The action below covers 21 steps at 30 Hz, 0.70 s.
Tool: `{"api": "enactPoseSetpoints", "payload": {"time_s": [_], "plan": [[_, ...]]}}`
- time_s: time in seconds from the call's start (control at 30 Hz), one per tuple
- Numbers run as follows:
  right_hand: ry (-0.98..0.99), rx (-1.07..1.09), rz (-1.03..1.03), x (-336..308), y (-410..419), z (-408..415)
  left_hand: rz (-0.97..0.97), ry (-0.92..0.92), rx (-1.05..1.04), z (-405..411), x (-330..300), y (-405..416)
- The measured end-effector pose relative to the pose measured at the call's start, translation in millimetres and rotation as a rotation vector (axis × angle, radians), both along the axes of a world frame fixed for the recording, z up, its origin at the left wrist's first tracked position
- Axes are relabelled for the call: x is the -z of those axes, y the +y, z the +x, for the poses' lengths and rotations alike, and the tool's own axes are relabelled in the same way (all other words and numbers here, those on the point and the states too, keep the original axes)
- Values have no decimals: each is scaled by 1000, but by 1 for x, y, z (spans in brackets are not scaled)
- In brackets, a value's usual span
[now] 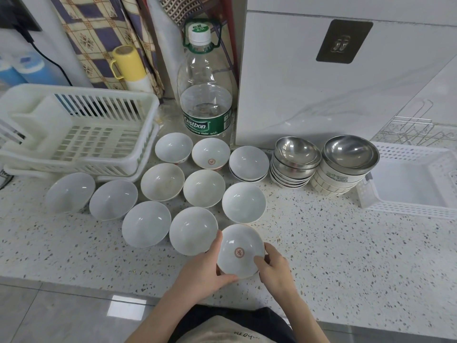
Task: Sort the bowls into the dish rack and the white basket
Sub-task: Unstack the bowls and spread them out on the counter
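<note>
Both hands hold one white bowl with a red emblem near the counter's front edge. My left hand curls round its left rim and underside; my right hand grips the right rim, thumb inside the bowl. Several white ceramic bowls stand open side up across the counter's middle. Two stacks of steel bowls stand to the right, the right stack resting on white ceramic ones. The white plastic dish rack sits at the left with nothing in it. The white basket sits at the far right, its inside bare.
A large Cestbon water bottle stands behind the bowls. A yellow mug sits upside down on a white bottle at the back left. A white cabinet side rises behind the steel stacks. A wire rack stands behind the basket.
</note>
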State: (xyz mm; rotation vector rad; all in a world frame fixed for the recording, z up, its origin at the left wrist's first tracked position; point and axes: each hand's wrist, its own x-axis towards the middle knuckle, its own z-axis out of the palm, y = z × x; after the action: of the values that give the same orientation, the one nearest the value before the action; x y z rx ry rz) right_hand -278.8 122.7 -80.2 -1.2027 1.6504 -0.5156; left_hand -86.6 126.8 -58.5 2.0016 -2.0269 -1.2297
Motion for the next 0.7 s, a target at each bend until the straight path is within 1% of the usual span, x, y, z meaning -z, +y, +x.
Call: {"api": "enactPoseSetpoints", "payload": {"time_s": [0.1,0.23,0.3,0.37,0.43,0.5,0.57,0.63,0.7], "plan": [[-10,-14,4,-3,-1,1,-1,-31,17,0,-3,0],[35,-38,15,-9,-6,1,-8,-131,45,1,-5,-2],[132,-158,12,-15,-10,-1,-12,-168,76,1,-9,-7],[290,-308,24,-22,-16,-6,-30,-184,85,3,-14,-13],[412,-360,24,-27,-23,-13,-63,-179,57,5,-19,-23],[445,-235,25,-31,-36,-20,-103,-145,-17,6,-25,-42],[423,-70,4,-38,-52,-29,-163,-87,-98,1,-30,-72],[409,43,-59,-46,-71,-36,-204,-63,-150,-7,-35,-110],[371,170,-145,-56,-89,-41,-214,-80,-167,-17,-39,-149]]}}
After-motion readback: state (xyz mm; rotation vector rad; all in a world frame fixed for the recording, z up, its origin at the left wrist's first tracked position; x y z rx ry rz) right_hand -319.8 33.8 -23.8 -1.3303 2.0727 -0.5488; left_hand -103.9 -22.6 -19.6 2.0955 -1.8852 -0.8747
